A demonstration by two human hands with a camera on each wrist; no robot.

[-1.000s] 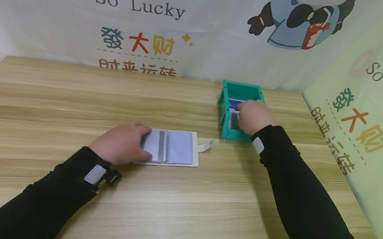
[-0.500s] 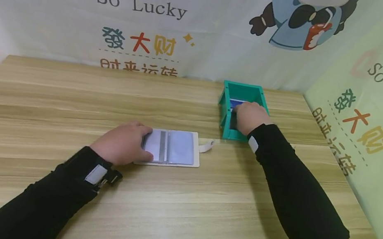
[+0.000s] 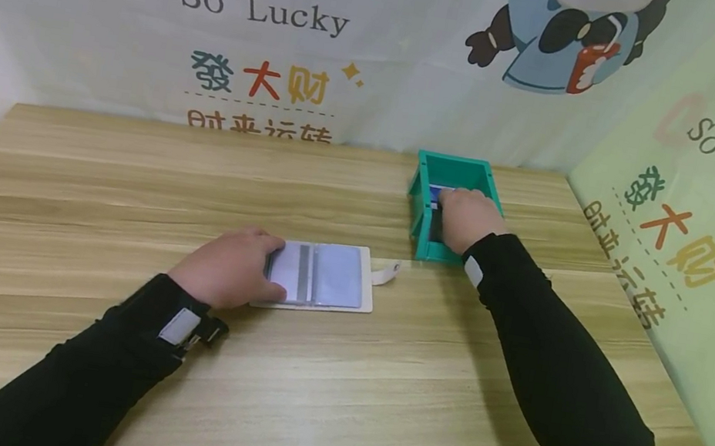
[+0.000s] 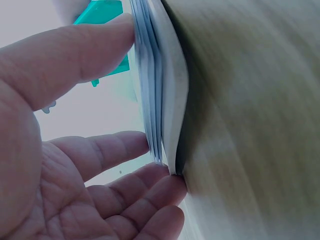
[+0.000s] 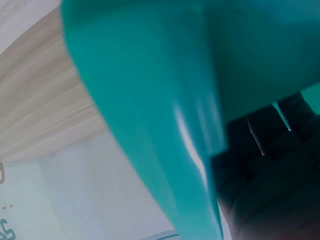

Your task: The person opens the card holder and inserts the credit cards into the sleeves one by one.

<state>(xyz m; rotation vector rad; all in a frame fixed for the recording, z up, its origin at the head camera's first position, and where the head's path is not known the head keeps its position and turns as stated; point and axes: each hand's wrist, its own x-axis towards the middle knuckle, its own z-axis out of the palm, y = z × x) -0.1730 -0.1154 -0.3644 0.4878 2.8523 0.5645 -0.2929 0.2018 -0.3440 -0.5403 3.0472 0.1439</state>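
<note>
An open card holder [image 3: 338,276] with clear plastic sleeves and a white cover lies on the table. My left hand [image 3: 227,267] grips its left end, thumb at the near edge and fingers at the far edge. In the left wrist view, the thumb [image 4: 95,47] presses the stacked sleeves [image 4: 149,75], and fingertips meet the opposite edge. My right hand [image 3: 470,220] reaches down into a green box [image 3: 453,168] at the back right, over a blue card [image 3: 435,193]. Its fingertips are hidden in the head view and dark in the right wrist view; I cannot tell what they hold.
The holder's short white strap [image 3: 386,273] sticks out to the right, near the box. The wooden table [image 3: 328,406] ends at a printed cloth backdrop [image 3: 399,50] behind, with another cloth panel [image 3: 714,233] along the right.
My right hand has shifted slightly and sunk deeper into the green box, covering more of the cards there. My left hand and the card holder stay in place.
</note>
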